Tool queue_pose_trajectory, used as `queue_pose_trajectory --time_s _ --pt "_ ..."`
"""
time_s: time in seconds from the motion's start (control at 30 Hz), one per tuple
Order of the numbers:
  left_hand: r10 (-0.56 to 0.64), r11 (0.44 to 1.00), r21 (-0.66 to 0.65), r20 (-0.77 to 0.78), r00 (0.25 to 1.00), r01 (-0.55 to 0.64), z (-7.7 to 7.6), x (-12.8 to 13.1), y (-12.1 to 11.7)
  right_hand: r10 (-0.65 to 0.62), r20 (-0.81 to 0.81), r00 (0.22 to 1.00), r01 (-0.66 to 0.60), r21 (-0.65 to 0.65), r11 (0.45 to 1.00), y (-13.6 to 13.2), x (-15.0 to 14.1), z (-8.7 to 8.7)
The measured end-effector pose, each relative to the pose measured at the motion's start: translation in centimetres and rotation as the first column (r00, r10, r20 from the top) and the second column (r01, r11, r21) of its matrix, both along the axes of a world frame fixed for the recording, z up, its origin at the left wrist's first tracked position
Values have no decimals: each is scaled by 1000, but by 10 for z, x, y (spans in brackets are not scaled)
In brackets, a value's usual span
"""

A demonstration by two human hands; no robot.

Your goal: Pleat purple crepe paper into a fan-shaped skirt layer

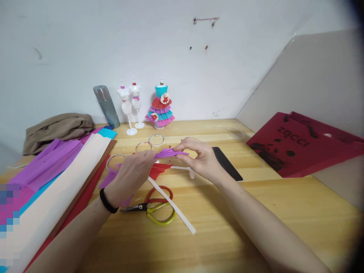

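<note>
A gathered strip of purple crepe paper [166,153] stretches between my two hands above the table. My left hand [136,170] grips its left end, with the fingertips partly hidden behind the back of the hand. Thumb and fingers of my right hand [196,153] pinch the other end. Below them lies a small mannequin on its side, with a pleated red paper skirt [159,170] and a white stand [191,172]. Under my left hand are loose purple paper pieces [108,178]. A white strip [173,206] crosses the scissors [160,206], which have red and yellow handles.
Crepe paper sheets [68,170] in several colours lie at left beside a brown cloth [58,131]. Along the wall stand a bottle [106,106], two white mannequins [125,108] and a dressed mannequin [160,108]. Metal rings [156,140], a black flat object [227,163] and a red bag [301,146] are also there.
</note>
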State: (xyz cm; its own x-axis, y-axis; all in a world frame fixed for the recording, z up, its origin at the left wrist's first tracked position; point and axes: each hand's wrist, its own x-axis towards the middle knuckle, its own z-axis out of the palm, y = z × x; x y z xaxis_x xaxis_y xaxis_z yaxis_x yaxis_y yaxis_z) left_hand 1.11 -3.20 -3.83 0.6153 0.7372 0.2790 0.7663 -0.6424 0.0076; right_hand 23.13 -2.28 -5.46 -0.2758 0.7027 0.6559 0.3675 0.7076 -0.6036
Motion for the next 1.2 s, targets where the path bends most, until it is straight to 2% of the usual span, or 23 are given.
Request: queue_pose_trajectory --time_s 0.23,0.47,0.73,1.2 --pt "-10 1000 -15 56 998 11 -2 -2 2 -18 116 993 -5 192 981 4 1 -4" --pt "-81 997 -7 115 990 83 2 -3 3 1 134 991 -22 159 987 2 -2 -3" --pt "-57 998 0 10 998 57 -4 -6 2 -75 174 982 18 307 951 -2 -5 -4" --pt "-77 994 72 -108 991 85 -3 -3 -1 -87 266 960 13 268 963 -6 -9 1"
